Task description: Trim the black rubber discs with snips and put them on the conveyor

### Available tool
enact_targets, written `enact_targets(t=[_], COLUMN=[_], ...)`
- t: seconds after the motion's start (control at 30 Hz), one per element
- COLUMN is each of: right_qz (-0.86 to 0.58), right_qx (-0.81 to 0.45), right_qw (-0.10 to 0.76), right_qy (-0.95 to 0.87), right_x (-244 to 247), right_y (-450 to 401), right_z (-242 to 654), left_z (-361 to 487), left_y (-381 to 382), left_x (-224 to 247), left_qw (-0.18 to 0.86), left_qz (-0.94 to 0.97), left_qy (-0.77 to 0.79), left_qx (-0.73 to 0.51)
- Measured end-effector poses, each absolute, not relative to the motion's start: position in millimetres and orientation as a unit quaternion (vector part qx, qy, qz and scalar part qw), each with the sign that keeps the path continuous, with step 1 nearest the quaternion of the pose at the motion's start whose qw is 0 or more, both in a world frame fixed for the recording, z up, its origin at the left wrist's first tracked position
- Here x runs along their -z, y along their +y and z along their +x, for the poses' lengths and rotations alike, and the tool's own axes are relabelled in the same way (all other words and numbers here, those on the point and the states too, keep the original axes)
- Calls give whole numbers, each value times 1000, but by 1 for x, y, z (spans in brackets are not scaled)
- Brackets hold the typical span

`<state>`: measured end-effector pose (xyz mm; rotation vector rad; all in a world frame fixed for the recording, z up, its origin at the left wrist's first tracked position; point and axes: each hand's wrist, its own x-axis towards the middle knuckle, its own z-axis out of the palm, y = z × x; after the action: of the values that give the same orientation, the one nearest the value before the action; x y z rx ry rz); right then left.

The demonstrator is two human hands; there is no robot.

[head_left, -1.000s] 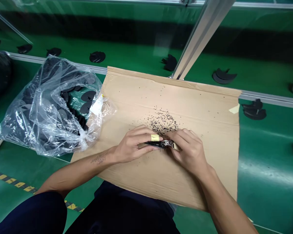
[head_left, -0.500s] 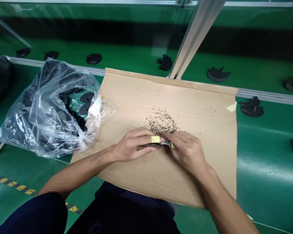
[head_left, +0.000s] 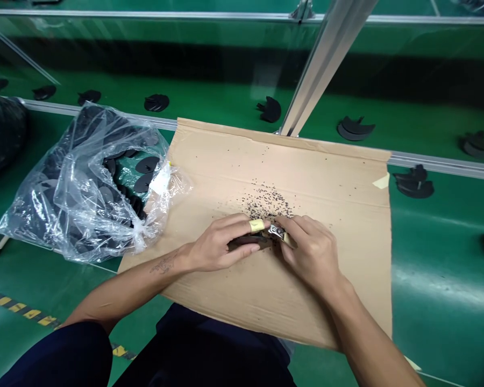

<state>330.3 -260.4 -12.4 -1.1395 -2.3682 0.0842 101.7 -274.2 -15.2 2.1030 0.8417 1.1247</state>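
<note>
Over the cardboard sheet (head_left: 210,293), my left hand (head_left: 229,242) grips a thin, dark plastic disc (head_left: 246,240) between thumb and fingers. Yellow tape wraps one of its fingers. My right hand (head_left: 312,247) is closed around small metal nippers (head_left: 276,231), whose silver head lies right beside the disc's edge. Most of the handles are hidden in the palm, and I cannot tell whether the jaws touch the disc. Just beyond both hands, tiny black bits (head_left: 268,200) are scattered over the cardboard.
A clear plastic bag (head_left: 80,215) of black discs lies open at left, overlapping the cardboard. A metal post (head_left: 326,64) rises behind the sheet. Several black curved parts, including one at right (head_left: 414,183), sit on the green surface. A dark bag (head_left: 2,134) stands far left.
The dark disc has tilted, so more of its flat face shows below my left fingers. The nippers' head has turned and moved slightly right. The camera view has shifted a little.
</note>
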Motion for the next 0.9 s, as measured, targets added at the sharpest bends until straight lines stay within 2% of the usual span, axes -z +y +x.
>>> enact_targets(t=[0.6,0.7,0.9], right_qz=[-425,-422,-407], right_qx=[-41,-87,-267], right_qw=[235,275,393], right_qy=[-873,-859,-780], right_x=[15,12,3], right_y=[-260,-260,-263], right_z=[331,329,322], left_z=[102,101,97], left_y=[-275,-274,-268], left_x=[17,17,16], left_qw=[310,324,419], left_qz=[777,749,617], left_qy=[340,364,409], left_qx=[-429,-448,-525])
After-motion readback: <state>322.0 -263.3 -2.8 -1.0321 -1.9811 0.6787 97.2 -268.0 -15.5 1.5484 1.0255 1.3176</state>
